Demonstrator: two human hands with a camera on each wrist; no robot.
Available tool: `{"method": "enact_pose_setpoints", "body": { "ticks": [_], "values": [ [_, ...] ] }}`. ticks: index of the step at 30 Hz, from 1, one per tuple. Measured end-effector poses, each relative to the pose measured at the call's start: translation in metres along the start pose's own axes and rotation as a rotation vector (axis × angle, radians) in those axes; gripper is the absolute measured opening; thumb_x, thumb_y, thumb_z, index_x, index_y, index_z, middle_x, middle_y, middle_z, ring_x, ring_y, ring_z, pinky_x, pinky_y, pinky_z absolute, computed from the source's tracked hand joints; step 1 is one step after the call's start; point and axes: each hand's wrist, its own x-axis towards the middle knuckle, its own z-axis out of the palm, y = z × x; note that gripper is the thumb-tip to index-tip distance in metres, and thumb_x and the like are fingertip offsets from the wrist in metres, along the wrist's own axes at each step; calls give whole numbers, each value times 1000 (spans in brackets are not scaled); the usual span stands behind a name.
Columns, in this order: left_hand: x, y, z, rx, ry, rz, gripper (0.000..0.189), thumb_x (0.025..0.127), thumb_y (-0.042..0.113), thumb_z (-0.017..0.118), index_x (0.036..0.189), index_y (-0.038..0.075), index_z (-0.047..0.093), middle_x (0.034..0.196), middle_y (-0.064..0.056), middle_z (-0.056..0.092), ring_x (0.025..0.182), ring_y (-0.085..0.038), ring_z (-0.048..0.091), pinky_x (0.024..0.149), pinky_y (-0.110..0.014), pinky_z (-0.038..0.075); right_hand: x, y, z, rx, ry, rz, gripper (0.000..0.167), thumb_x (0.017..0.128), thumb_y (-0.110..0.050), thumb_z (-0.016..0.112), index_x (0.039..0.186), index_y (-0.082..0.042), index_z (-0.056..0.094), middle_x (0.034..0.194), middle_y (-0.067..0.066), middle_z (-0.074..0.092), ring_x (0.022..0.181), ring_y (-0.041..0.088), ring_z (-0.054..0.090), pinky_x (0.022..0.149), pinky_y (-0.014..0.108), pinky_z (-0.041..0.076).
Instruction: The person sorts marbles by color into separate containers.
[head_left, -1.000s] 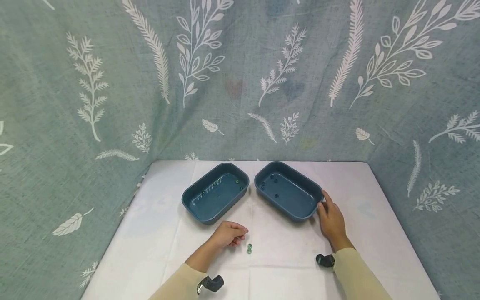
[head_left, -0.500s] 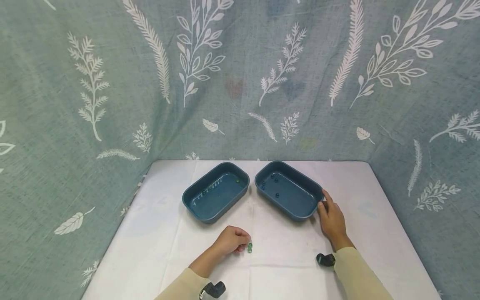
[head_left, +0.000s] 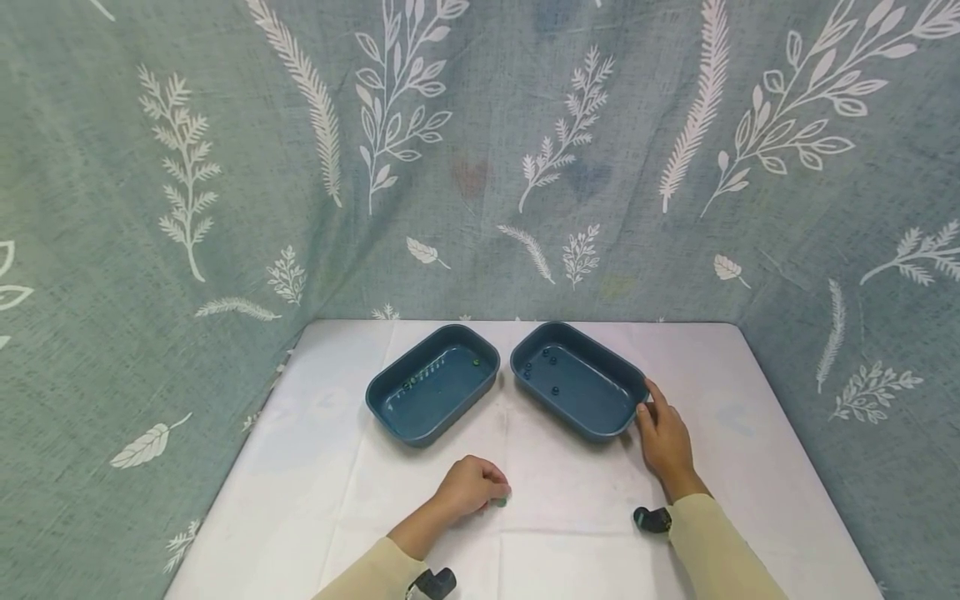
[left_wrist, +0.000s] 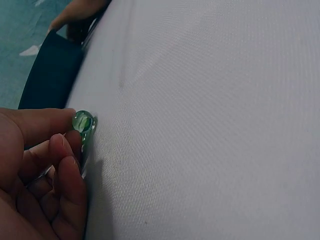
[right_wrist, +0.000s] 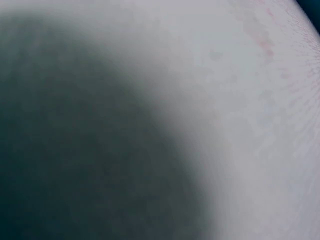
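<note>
My left hand (head_left: 467, 487) is low over the cloth in front of the left tray, fingers curled. At its fingertips it pinches a clear green marble (left_wrist: 83, 121). More green glass (left_wrist: 87, 140) shows just behind that marble, partly hidden by the fingers. In the head view only a bit of green shows under the hand. My right hand (head_left: 665, 437) holds the near right corner of the right blue tray (head_left: 579, 425), thumb and finger at its rim. The right wrist view is mostly a dark blur over white cloth.
The left blue tray (head_left: 431, 433) stands angled at the back, with several small marbles inside. Several dark marbles (head_left: 555, 391) lie in the right tray. White cloth covers the table (head_left: 570, 542). Patterned fabric (head_left: 465, 167) hangs behind and at both sides.
My left hand has moved right and toward me, onto the green marbles, which it now mostly covers. Marbles in the left tray have shifted. The right hand stays at its tray.
</note>
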Motion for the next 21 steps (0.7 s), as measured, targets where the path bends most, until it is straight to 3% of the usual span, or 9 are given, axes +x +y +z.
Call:
{"method": "enact_pose_setpoints", "body": {
  "ticks": [6, 12, 15, 21],
  "values": [
    [0, 3, 1, 28, 11, 8, 11, 84, 19, 76, 74, 20, 71, 57, 2, 59, 46, -10, 51, 47, -28, 43, 0, 1, 0, -6, 5, -3, 51, 105, -36, 38, 153, -22, 30, 126, 24, 57, 113, 43, 53, 97, 61, 39],
    [3, 1, 2, 4, 14, -24, 15, 87, 18, 72, 73, 17, 66, 59, 3, 59, 45, -10, 52, 44, -27, 44, 0, 0, 0, -1, 10, -11, 51, 105, -35, 39, 153, -21, 31, 127, 24, 57, 113, 43, 53, 98, 61, 39],
    [6, -2, 2, -84, 3, -47, 14, 88, 15, 68, 75, 13, 65, 62, 0, 62, 45, -10, 52, 43, -24, 45, 0, -1, -1, -1, 9, -10, 51, 105, -35, 39, 153, -21, 31, 129, 24, 56, 115, 43, 52, 99, 61, 38],
    [13, -10, -7, -345, -28, -114, 9, 90, 11, 63, 85, 4, 66, 69, -6, 65, 49, -11, 52, 42, -22, 47, 0, -1, -2, 1, -1, -1, 51, 105, -36, 38, 154, -22, 30, 133, 24, 53, 116, 44, 51, 99, 61, 38]
  ]
}}
